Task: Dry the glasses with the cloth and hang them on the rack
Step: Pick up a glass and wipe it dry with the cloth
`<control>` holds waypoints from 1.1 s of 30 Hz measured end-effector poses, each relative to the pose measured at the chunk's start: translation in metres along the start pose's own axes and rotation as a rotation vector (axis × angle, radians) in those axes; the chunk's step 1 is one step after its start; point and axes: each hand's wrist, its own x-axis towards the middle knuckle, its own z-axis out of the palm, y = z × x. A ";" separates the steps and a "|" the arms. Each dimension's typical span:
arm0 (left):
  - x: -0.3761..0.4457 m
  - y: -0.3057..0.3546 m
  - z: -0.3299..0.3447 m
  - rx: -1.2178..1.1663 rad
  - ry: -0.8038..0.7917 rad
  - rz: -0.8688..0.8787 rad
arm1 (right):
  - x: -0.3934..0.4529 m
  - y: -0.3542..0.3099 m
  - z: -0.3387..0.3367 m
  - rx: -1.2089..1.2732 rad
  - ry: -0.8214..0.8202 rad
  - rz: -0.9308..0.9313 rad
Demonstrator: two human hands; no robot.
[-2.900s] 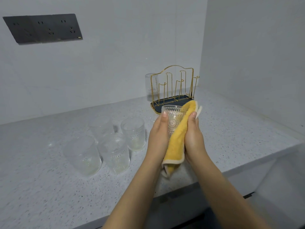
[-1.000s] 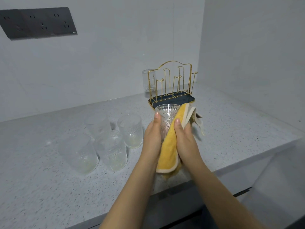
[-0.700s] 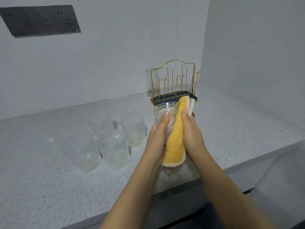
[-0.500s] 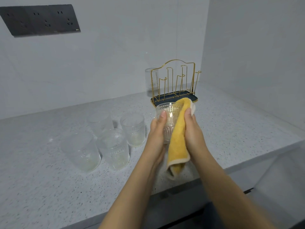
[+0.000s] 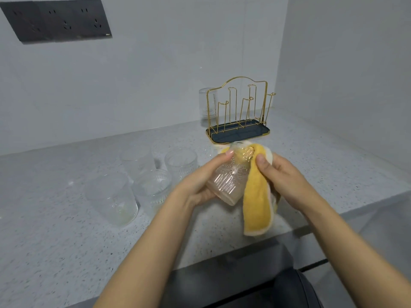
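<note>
My left hand grips a patterned clear glass tilted with its mouth pointing away from me. My right hand pinches the yellow cloth at the glass rim, part of the cloth tucked into the mouth, the rest hanging down. Both hands are held above the speckled counter, just in front of the gold wire rack with its dark tray. No glass hangs on the rack's pegs.
Several clear glasses stand upright on the counter to the left. One more glass stands behind the rack by the back wall. A side wall closes the right; the counter edge runs close below my hands.
The glass has tipped from upright to tilted, mouth away from me. The cloth has gone from the glass's side into its mouth.
</note>
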 end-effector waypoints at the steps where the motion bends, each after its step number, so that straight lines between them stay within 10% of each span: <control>1: 0.001 0.004 -0.004 -0.005 -0.033 -0.033 | 0.001 -0.001 -0.007 -0.029 -0.102 0.012; 11: 0.016 0.009 0.002 0.106 -0.265 -0.280 | 0.013 0.000 -0.026 -0.057 -0.562 0.226; 23: 0.007 -0.032 0.019 0.363 0.309 0.454 | 0.015 0.009 -0.020 0.325 -0.295 0.359; 33: 0.007 -0.035 0.013 0.194 0.428 0.260 | 0.014 -0.008 -0.005 0.181 -0.604 0.360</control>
